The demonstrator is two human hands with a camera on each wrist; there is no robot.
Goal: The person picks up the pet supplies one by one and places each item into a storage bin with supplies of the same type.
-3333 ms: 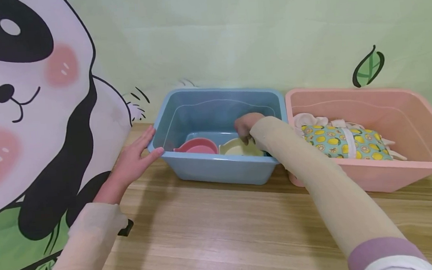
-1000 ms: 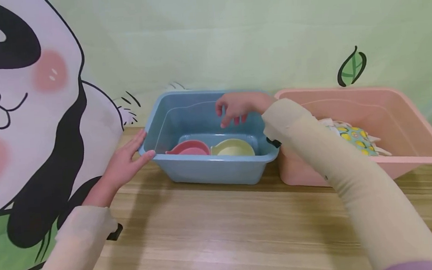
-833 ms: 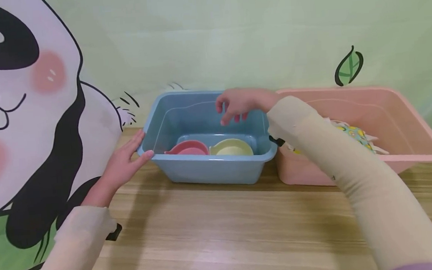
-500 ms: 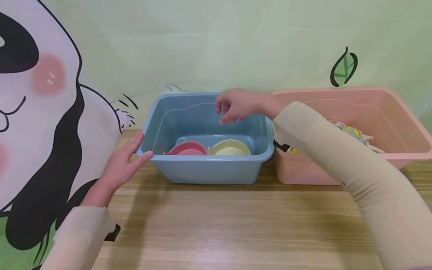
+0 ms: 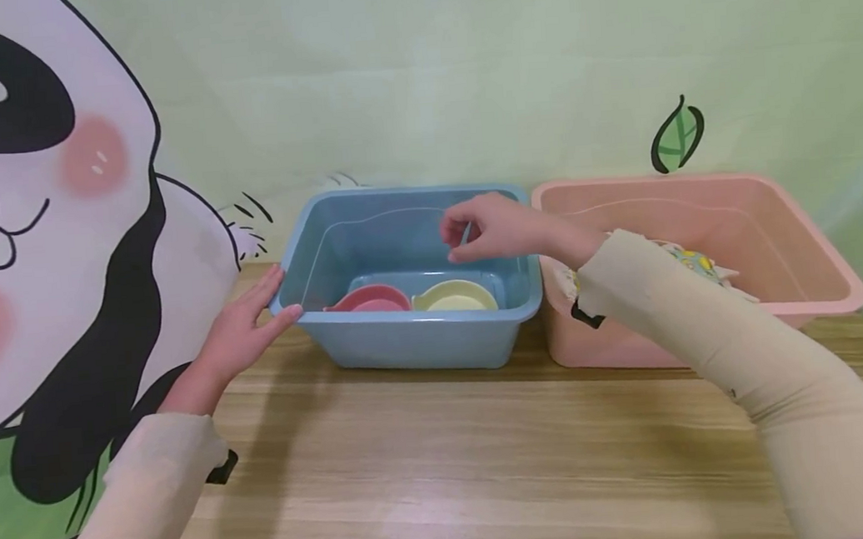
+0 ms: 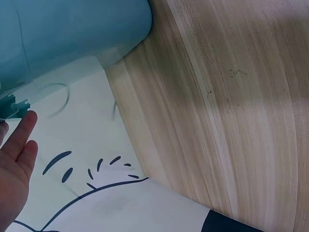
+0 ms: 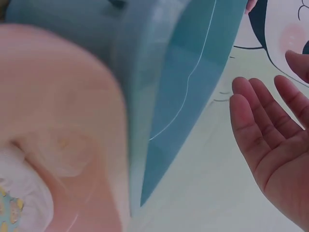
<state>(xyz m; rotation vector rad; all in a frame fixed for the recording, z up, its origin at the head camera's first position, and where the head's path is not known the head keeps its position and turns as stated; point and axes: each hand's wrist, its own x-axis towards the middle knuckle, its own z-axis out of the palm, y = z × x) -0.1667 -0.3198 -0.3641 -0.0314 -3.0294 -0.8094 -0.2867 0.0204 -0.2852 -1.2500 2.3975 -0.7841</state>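
My left hand [image 5: 244, 333] rests at the left front corner of a blue plastic bin [image 5: 414, 337], fingers extended along the rim and thumb over its front edge. Above the bin's right side hovers my right hand [image 5: 499, 227], its fingers loosely bent. In the right wrist view that hand [image 7: 275, 145] has nothing in it. Inside the blue bin, near the front wall, a pink bowl [image 5: 377, 297] sits beside a pale yellow-green bowl [image 5: 456, 294]. Each has a small pointed lip or handle at the left.
A pink bin [image 5: 617, 344] stands right of the blue one, partly behind my right sleeve. It holds a lemon-print cloth bundle [image 5: 697, 263] with white parts. Both bins are on a wooden tabletop [image 5: 415, 463] against a panda-print backdrop [image 5: 388, 80].
My right hand has come up out of the blue bin, then drifted slightly right and nearer to me. My left hand has stayed on the rim. The head view has shifted a little.
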